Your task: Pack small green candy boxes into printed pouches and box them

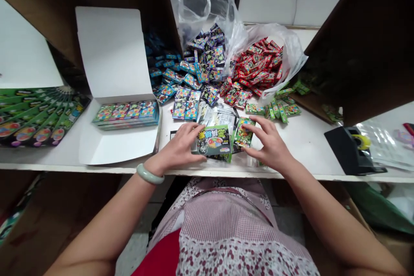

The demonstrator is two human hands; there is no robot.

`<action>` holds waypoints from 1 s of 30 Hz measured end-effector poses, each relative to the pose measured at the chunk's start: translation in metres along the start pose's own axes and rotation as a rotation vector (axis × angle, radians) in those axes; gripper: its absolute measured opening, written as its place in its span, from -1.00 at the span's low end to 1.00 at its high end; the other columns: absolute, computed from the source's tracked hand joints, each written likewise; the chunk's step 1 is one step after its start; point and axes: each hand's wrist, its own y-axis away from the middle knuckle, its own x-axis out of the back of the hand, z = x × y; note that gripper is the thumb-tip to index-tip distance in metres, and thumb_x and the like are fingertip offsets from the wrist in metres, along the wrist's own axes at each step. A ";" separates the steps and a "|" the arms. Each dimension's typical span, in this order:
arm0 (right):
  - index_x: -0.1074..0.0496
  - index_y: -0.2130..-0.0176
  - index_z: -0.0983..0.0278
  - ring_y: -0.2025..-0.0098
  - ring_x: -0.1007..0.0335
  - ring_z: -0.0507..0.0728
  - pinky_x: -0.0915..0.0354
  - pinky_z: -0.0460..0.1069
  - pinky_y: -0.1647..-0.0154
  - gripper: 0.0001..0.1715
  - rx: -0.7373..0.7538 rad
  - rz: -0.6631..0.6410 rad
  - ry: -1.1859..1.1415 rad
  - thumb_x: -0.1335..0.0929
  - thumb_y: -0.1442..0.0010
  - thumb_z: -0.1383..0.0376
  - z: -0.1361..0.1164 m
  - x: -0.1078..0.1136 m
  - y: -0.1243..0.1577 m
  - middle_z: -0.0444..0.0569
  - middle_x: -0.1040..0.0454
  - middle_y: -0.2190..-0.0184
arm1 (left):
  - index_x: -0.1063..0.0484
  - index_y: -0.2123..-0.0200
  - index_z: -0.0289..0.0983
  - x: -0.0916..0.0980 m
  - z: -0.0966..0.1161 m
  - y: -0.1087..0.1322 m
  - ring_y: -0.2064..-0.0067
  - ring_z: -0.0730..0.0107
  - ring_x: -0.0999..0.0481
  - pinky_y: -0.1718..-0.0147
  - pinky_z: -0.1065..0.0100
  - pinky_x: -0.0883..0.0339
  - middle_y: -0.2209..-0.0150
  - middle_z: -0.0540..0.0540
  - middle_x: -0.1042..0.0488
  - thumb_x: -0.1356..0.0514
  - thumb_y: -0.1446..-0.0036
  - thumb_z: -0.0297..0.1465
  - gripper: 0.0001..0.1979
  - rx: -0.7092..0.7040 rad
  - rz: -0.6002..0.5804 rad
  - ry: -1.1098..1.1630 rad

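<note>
The left hand [176, 144], with a pale jade bangle [149, 174] sitting on its wrist, is curving over a green printed card packet [213, 140], its fingers [194, 131] spread along the packet's upper edge as if steadying it against the table [300, 155]. The right hand [268, 142] is reaching in from the other side, its fingers [255, 126] arched onto a smaller green packet [244, 133]; from this view I cannot tell whether either hand is firmly grasping or only touching. Just beyond the fingers, glossy printed sheets [217, 114] are lying flat. Further from the fingers, loose blue packets [190, 79] and red packets [257, 67] are heaping up in separate glossy mounds, seemingly kept apart by colour, while small green packets [276, 110] are scattering to the right. To the left of the fingers, an open white cardboard box [113, 51] is holding a neat, flat stack of packets [126, 115], squared up against its smooth wall. Behind the mounds, a crinkled clear plastic bag [200, 4] is slumping open.
</note>
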 end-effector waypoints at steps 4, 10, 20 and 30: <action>-0.27 -0.16 0.18 -0.20 -0.14 0.33 -0.22 0.27 -0.16 -0.37 0.090 -0.177 -0.004 -0.41 -0.11 0.23 -0.007 0.010 -0.005 0.14 -0.21 -0.20 | 0.02 -0.30 -0.20 0.003 -0.002 0.007 -0.19 -0.09 -0.20 -0.16 -0.11 -0.19 -0.16 -0.29 -0.15 -0.37 0.07 -0.11 -0.04 -0.048 0.042 0.001; -0.28 -0.16 0.15 -0.20 -0.15 0.32 -0.21 0.27 -0.17 -0.36 0.188 -0.403 -0.102 -0.43 -0.10 0.23 -0.013 0.026 -0.009 0.13 -0.20 -0.22 | 0.03 -0.31 -0.19 0.003 0.004 0.012 -0.18 -0.09 -0.21 -0.13 -0.12 -0.22 -0.16 -0.28 -0.16 -0.37 0.05 -0.17 -0.06 -0.124 0.000 0.042; -0.09 -0.25 0.22 -0.24 -0.14 0.26 -0.21 0.22 -0.20 -0.21 0.007 -0.262 -0.314 -0.42 -0.11 0.29 -0.026 0.004 -0.024 0.19 -0.18 -0.21 | 0.03 -0.31 -0.16 -0.003 0.007 0.017 -0.19 -0.05 -0.25 -0.14 -0.09 -0.25 -0.14 -0.26 -0.16 -0.38 0.05 -0.21 -0.07 0.021 0.063 0.134; -0.34 -0.05 0.24 0.13 -0.49 0.10 -0.39 0.02 0.08 -0.67 -0.418 -0.094 -0.378 -0.25 -0.31 0.24 0.006 -0.031 -0.064 0.02 -0.54 0.12 | 0.02 -0.31 -0.13 -0.002 -0.003 0.018 -0.19 -0.03 -0.26 -0.17 -0.05 -0.25 -0.15 -0.23 -0.18 -0.37 0.04 -0.23 -0.09 0.041 0.107 0.137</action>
